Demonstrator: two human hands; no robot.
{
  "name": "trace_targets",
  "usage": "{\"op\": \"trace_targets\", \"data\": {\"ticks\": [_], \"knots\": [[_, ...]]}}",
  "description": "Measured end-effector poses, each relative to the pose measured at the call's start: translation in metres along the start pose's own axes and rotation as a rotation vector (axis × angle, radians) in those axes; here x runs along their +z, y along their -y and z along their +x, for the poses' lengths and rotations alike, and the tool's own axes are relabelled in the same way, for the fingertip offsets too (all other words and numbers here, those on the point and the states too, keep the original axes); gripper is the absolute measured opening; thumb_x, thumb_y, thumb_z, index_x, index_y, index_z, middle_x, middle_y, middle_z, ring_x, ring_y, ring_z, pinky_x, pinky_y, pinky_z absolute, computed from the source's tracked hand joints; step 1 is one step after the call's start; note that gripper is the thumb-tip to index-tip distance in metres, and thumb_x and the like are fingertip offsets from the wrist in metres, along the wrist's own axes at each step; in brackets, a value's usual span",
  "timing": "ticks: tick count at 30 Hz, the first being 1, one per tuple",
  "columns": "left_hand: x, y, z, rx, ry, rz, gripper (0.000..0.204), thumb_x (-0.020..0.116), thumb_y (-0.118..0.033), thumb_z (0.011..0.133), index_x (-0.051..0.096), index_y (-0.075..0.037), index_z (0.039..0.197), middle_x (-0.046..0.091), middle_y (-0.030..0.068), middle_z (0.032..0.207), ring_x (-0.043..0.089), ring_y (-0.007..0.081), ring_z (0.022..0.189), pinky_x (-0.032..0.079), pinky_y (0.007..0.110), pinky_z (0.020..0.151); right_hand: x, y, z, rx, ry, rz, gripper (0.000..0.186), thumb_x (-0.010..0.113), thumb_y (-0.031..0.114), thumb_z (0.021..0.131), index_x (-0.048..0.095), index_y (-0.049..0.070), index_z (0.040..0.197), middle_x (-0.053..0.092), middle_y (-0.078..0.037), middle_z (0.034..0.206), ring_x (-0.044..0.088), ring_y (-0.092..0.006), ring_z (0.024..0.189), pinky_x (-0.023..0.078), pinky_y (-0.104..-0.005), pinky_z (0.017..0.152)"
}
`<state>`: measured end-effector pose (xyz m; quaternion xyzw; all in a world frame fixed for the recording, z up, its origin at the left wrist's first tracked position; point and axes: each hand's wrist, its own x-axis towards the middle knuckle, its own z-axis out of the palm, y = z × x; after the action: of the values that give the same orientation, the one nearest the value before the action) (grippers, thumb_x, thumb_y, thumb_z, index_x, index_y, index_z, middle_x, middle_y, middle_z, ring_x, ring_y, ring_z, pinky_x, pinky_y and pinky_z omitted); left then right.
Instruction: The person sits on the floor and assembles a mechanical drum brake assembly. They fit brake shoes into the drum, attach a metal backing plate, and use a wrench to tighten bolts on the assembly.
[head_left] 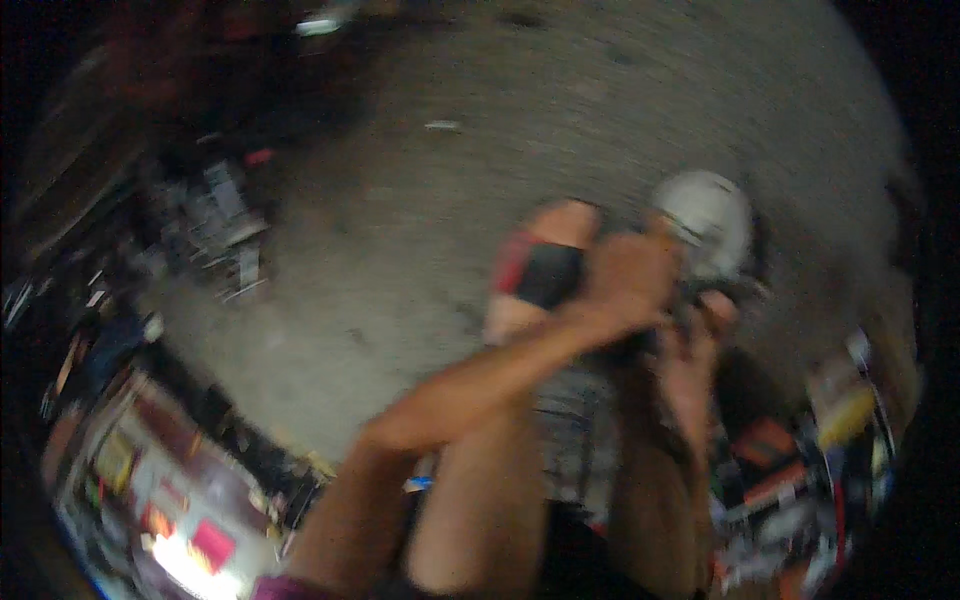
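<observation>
Motion smears the picture. My left hand [632, 278] is closed at the left side of a rounded white object [708, 222], whose kind I cannot make out. What the fingers hold is hidden. Just below, my right hand [688, 372] has its fingers bent against a dark part under the white object. That part is too blurred to name. Beside my left hand, a foot in a red and black sandal [552, 274] rests on the floor between my arms' reach and the open ground.
Grey floor [400, 220] spreads ahead. Blurred metal pieces [228, 215] lie at the left. At lower left stands a brightly lit box-like surface [170, 490] with colourful items. Mixed clutter, including an orange object [768, 458] and a yellow object [846, 415], fills the lower right.
</observation>
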<state>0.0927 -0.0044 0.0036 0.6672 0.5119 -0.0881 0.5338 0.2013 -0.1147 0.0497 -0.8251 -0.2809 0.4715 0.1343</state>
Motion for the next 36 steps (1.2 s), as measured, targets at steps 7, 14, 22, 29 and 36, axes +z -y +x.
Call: {"op": "trace_targets", "data": {"ticks": [7,14,22,29,36], "knots": [[-0.032,0.039,0.001,-0.050,-0.160,-0.092,0.041,0.055,-0.036,0.093,0.049,0.001,0.110,0.063,0.0226,0.078,0.061,0.0395,0.073,0.046,0.049,0.064,0.036,0.029,0.001,-0.083,0.030,-0.185,0.023,0.054,0.023,0.092,0.056,0.001,0.095,0.061,-0.024,0.069,0.060,-0.0437,0.065,0.045,-0.0508,0.060],[-0.020,0.014,-0.015,0.109,-0.419,-0.031,0.026,0.062,-0.024,0.088,0.057,-0.003,0.101,0.059,0.0159,0.082,0.051,0.0307,0.080,0.036,0.044,0.072,-0.013,0.036,-0.011,-0.068,0.048,-0.053,0.024,0.052,0.023,0.093,0.056,0.000,0.088,0.059,-0.025,0.067,0.059,-0.0456,0.068,0.044,-0.0522,0.062],[-0.021,0.022,-0.019,0.225,-0.567,0.081,0.019,0.068,-0.013,0.078,0.063,-0.006,0.096,0.060,0.0123,0.080,0.055,0.0305,0.076,0.039,0.043,0.070,-0.020,0.058,-0.003,-0.162,0.162,-0.087,0.023,0.052,0.022,0.092,0.059,0.001,0.088,0.060,-0.026,0.071,0.059,-0.0468,0.074,0.046,-0.0505,0.066],[0.000,0.022,-0.013,0.222,-0.560,-0.029,0.026,0.063,-0.004,0.067,0.058,0.001,0.092,0.055,0.0203,0.095,0.059,0.0367,0.078,0.048,0.045,0.063,-0.034,0.052,0.011,0.037,0.283,0.163,0.032,0.057,0.015,0.090,0.059,0.001,0.118,0.061,-0.012,0.112,0.056,-0.0253,0.105,0.045,-0.0403,0.093],[0.035,0.015,0.006,0.191,-0.490,-0.149,0.040,0.068,-0.003,0.062,0.054,0.001,0.099,0.048,0.0201,0.099,0.058,0.0373,0.084,0.049,0.045,0.064,-0.100,-0.004,0.076,-0.047,0.274,0.163,0.038,0.046,0.027,0.096,0.058,-0.001,0.120,0.060,-0.016,0.114,0.055,-0.0303,0.105,0.043,-0.0432,0.095]]}}
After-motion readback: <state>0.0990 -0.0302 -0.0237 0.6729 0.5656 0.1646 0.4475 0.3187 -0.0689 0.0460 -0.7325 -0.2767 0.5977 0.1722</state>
